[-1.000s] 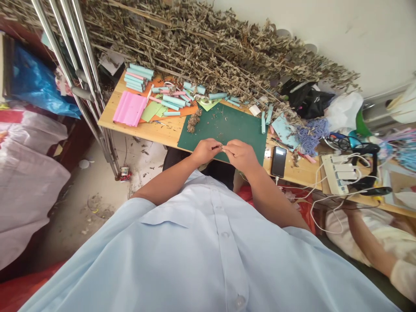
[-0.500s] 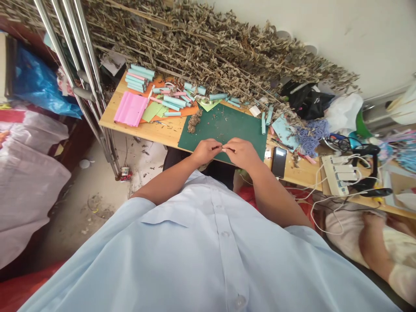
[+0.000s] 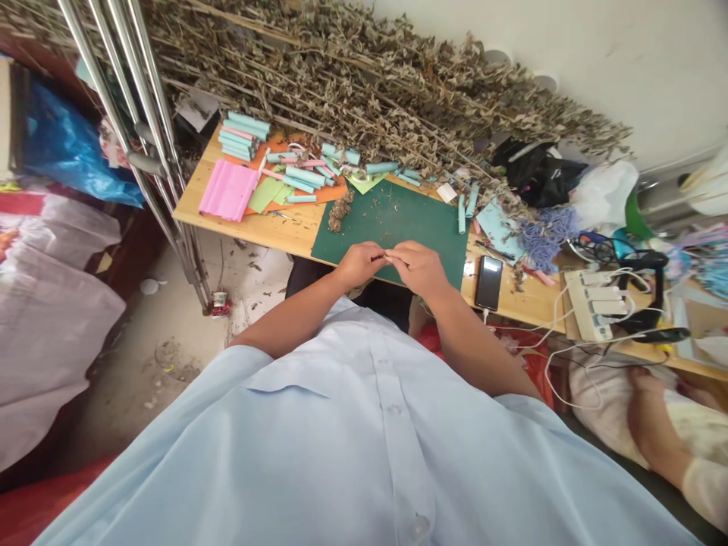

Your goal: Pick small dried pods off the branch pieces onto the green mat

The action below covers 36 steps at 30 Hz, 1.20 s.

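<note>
My left hand [image 3: 360, 264] and my right hand [image 3: 418, 267] meet at the front edge of a green mat [image 3: 409, 220]. The fingertips of both are pinched together and touch. Whatever lies between them is too small and too covered to name. Just beyond my left hand, a brown clump of dried plant matter [image 3: 340, 211] rests on the mat's left part. Small dry crumbs are scattered on the mat behind my hands.
Dried leafy stalks [image 3: 398, 83] lie along the back. Blue paper rolls [image 3: 304, 178] and a pink sheet [image 3: 228, 189] are at left. On the right are a phone [image 3: 488, 283], a power strip [image 3: 588, 307] and cables. Metal crutches [image 3: 148, 163] stand left; another person's arm [image 3: 658, 428] shows lower right.
My right hand has shifted very slightly left, its fingertips still against those of my left hand. My left hand has barely moved.
</note>
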{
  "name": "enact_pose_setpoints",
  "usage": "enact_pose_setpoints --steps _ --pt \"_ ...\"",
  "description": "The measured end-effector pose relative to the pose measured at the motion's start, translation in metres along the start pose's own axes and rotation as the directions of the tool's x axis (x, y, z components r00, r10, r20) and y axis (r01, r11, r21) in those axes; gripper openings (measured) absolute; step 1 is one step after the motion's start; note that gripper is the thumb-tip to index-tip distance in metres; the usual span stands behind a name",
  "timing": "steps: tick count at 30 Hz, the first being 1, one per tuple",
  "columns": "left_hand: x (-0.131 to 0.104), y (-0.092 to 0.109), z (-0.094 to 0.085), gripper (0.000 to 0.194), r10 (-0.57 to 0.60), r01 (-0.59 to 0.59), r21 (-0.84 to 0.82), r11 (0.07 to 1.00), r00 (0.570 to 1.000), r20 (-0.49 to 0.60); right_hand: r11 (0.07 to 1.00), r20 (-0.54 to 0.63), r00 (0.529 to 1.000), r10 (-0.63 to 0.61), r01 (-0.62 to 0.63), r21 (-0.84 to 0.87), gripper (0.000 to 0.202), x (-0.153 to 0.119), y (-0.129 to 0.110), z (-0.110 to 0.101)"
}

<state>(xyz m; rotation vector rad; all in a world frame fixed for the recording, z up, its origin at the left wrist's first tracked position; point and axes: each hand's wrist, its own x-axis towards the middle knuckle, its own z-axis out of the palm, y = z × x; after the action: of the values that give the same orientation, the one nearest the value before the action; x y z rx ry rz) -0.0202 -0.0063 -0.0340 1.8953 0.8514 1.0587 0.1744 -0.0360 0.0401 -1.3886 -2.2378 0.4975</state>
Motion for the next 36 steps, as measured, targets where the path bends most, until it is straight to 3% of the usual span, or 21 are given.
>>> enact_pose_setpoints --steps 11,17,25,29,31,33,36 --pt "0.0 -0.001 -0.001 0.022 -0.034 0.034 0.032 0.999 0.999 0.005 0.999 -0.068 0.998 0.01 -0.012 -0.042 0.035 -0.016 -0.011 0.008" --pt "0.0 -0.003 0.0 0.015 -0.048 0.049 0.033 0.998 0.999 -0.023 0.989 -0.162 0.977 0.142 -0.133 0.065 0.04 -0.014 -0.015 0.014" --pt "-0.001 -0.002 0.001 0.013 -0.05 0.052 0.082 0.995 0.998 -0.026 0.985 -0.176 0.977 0.116 -0.136 -0.103 0.02 -0.005 -0.03 0.021" --pt "-0.001 -0.002 0.001 0.014 -0.055 0.057 0.106 0.993 0.998 -0.024 0.992 -0.159 0.982 0.106 -0.115 -0.048 0.021 -0.003 -0.031 0.018" --pt "-0.001 -0.003 0.001 0.015 -0.051 0.053 0.104 0.993 0.998 -0.023 0.988 -0.188 0.97 0.155 -0.152 0.03 0.02 -0.003 -0.029 0.02" --pt "-0.001 -0.003 0.001 0.016 -0.053 0.055 0.096 0.994 0.998 -0.02 0.956 -0.198 0.94 0.279 -0.252 0.149 0.016 -0.001 -0.026 0.022" --pt "-0.001 -0.002 0.001 0.018 -0.055 0.056 0.081 0.995 0.998 -0.017 0.802 -0.101 0.853 0.511 -0.433 0.411 0.023 0.004 -0.02 0.024"
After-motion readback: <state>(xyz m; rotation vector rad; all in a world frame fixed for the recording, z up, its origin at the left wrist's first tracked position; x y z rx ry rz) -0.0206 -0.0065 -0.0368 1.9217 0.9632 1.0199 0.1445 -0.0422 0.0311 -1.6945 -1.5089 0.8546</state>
